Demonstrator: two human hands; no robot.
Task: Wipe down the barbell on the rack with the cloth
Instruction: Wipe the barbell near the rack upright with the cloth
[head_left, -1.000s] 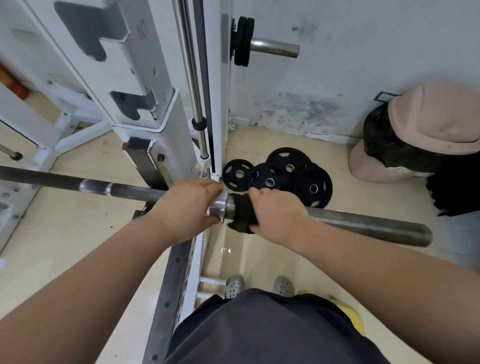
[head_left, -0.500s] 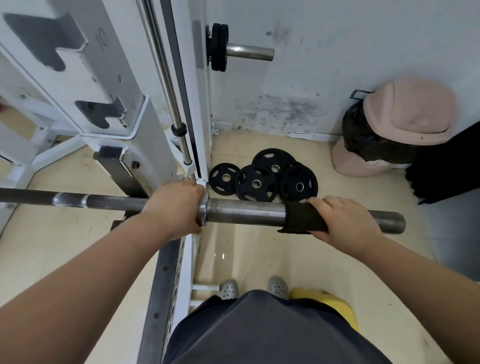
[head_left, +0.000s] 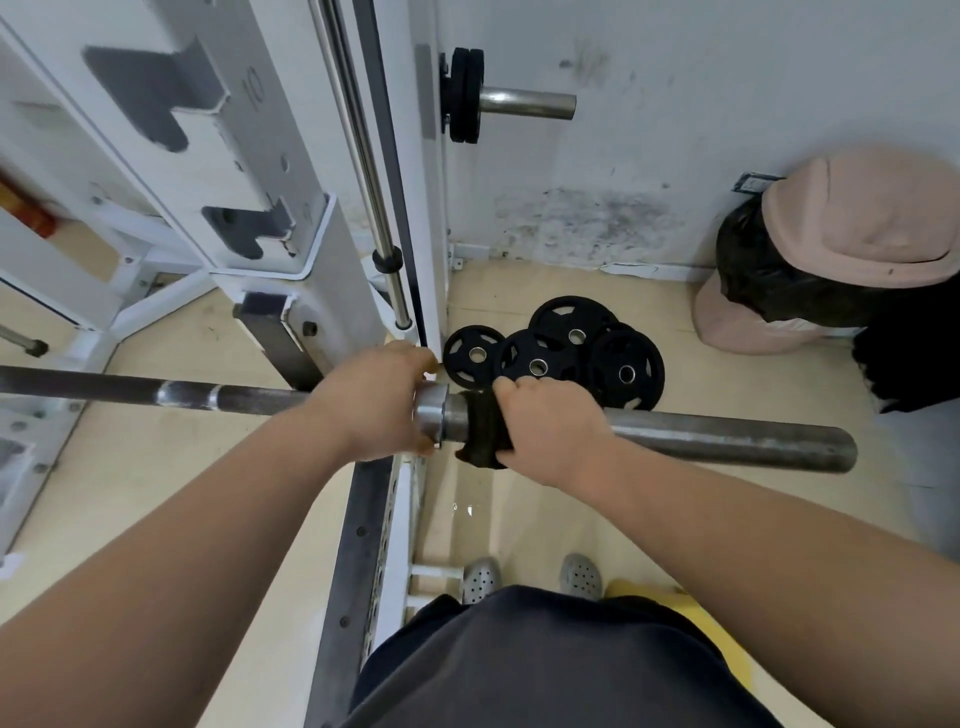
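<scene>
A steel barbell (head_left: 727, 436) lies across the white rack (head_left: 270, 218), its thick sleeve pointing right. My left hand (head_left: 371, 400) grips the bar just left of the sleeve's collar. My right hand (head_left: 550, 423) wraps a dark cloth (head_left: 480, 428) around the sleeve, right beside the collar. Only the cloth's left edge and bottom show past my fingers.
Several black weight plates (head_left: 556, 348) lie on the floor behind the sleeve. A pink bin with a black bag (head_left: 831, 249) stands in the right corner. A plate peg (head_left: 524, 104) sticks out of the rack upright. My feet (head_left: 530, 577) stand under the sleeve.
My right hand has slid the cloth left along the sleeve, from near its outer end back to the collar. My left hand kept its hold on the bar.
</scene>
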